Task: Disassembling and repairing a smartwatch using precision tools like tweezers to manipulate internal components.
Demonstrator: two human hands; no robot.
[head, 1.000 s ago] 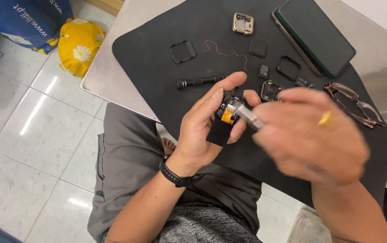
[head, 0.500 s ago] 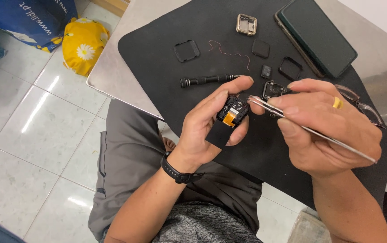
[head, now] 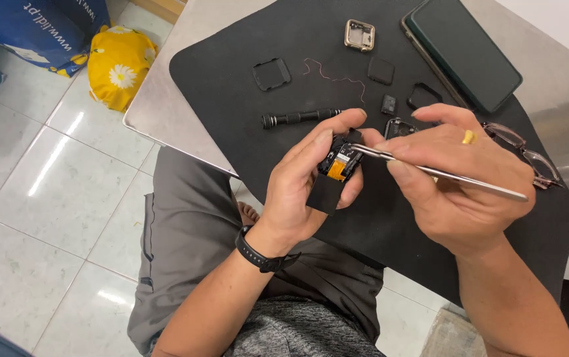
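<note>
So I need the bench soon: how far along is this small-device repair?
Disassembly looks done: a square black frame, a metal square casing and small black parts lie loose on the black mat. In hand: the left hand holds the opened black module with orange flex, and the right hand probes it with metal tweezers. Reassembly probably remains.

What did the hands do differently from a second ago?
The right hand was a blur in mid-move a second ago; now it is steady, holding metal tweezers with the tip at the small opened device. The left hand still grips that device. The parts on the black mat stayed put.
</note>
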